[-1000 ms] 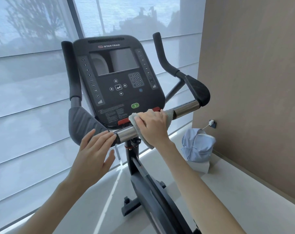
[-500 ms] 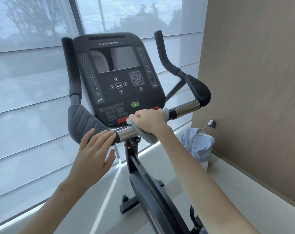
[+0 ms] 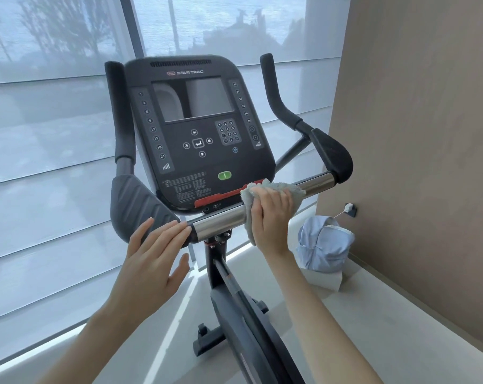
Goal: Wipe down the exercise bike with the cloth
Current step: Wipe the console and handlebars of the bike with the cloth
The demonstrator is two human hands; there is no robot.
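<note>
A black exercise bike stands before me, its console (image 3: 196,128) facing up at me. A chrome handlebar tube (image 3: 218,224) runs below the console. My right hand (image 3: 272,214) grips a grey cloth (image 3: 279,189) wrapped over the tube, right of its middle. My left hand (image 3: 154,253) lies flat with straight fingers, fingertips touching the left end of the tube beside the dark left grip pad (image 3: 135,200). The bike's frame (image 3: 245,314) drops down between my arms.
A light blue bag (image 3: 324,245) sits on a white box at the right, by a brown wall (image 3: 417,162) with a plugged-in charger (image 3: 349,208). Window blinds (image 3: 46,162) fill the left and back. Upright black handle horns rise on both sides of the console.
My right hand has slid the cloth to the right along the chrome tube, baring more of its middle. My left hand has stayed at the tube's left end.
</note>
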